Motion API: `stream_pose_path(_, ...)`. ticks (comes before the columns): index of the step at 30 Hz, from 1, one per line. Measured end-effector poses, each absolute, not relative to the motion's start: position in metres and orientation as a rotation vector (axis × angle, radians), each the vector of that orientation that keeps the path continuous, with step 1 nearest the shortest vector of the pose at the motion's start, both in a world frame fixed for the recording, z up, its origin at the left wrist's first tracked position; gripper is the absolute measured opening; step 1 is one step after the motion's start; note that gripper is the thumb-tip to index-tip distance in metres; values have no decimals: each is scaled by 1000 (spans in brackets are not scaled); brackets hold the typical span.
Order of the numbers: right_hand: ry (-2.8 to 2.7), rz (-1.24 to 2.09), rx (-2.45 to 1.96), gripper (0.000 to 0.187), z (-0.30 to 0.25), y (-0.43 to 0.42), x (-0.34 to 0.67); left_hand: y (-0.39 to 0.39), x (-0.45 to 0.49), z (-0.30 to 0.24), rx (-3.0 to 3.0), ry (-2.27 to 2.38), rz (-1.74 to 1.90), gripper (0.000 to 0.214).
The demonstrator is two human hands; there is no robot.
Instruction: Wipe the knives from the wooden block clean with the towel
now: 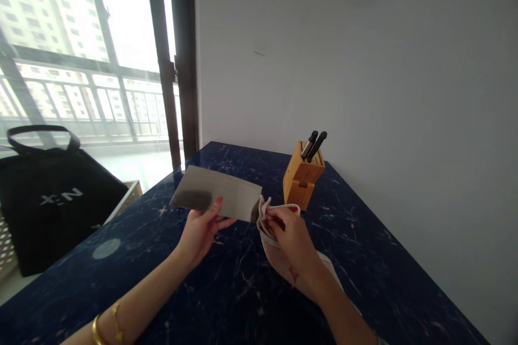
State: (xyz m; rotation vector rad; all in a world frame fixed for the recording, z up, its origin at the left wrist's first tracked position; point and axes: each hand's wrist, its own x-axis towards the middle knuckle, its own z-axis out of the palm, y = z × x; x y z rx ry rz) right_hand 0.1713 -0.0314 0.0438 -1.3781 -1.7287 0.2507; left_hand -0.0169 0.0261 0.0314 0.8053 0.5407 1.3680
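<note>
A broad cleaver point(226, 188) with a grey metal blade is held above the dark blue table. My left hand point(204, 226) grips the blade along its lower edge, thumb on the near face and fingers beneath. At the blade's right end, my right hand point(289, 226) pinches a bunched pale cloth point(279, 256) with reddish marks. The cloth hangs down under my right forearm. It hides the cleaver's handle end, so I cannot tell how the cloth sits around it.
Behind my right hand stands a wooden knife block point(301, 180) with two black-handled tools point(317, 146) in it. The marbled table point(234, 291) runs up to a grey wall. At the left are a black bag point(60, 199), a perforated basket point(131, 194) and tall windows.
</note>
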Motion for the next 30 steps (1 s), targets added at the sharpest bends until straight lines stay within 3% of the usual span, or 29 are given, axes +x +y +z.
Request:
stream_pose_path(5,-1680,146,-1455,21,45,-28,192,31,-20,31,739,510,1378,15)
stream_pose_path(30,-1647,-89,-1477,15,54,-38,180,43,-28,31,652,510,1378,7)
